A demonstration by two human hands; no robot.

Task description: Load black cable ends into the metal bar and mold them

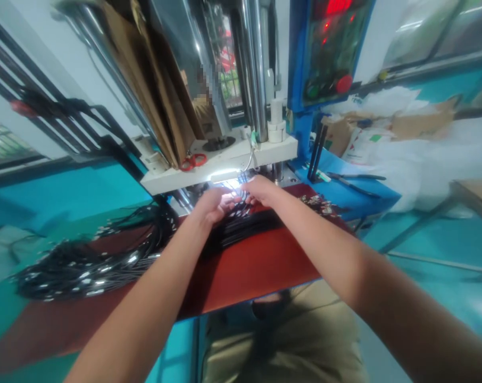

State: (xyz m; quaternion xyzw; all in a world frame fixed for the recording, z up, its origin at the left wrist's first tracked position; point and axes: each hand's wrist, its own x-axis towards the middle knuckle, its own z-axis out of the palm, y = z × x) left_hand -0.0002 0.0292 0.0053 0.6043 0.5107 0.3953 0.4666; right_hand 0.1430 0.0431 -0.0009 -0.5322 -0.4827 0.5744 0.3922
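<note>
Both hands meet under the lit edge of a white press plate (221,169). My right hand (262,190) is closed, its fingertips pinching thin dark cables (243,180) that loop up between the hands. My left hand (217,205) has its fingers curled in from the other side and pinches at the same cables; its exact grip is blurred. Just below the hands, a bundle of black cables (249,223) lies across the red-brown work surface (257,266). The cable ends under the lamp are too small to make out.
A large heap of black cables (93,266) lies on the left. Red-handled scissors (193,161) rest on the press plate. Pliers (356,182) lie on a blue ledge (368,201) at right, below a control box (332,53). Metal columns (257,80) rise behind the hands.
</note>
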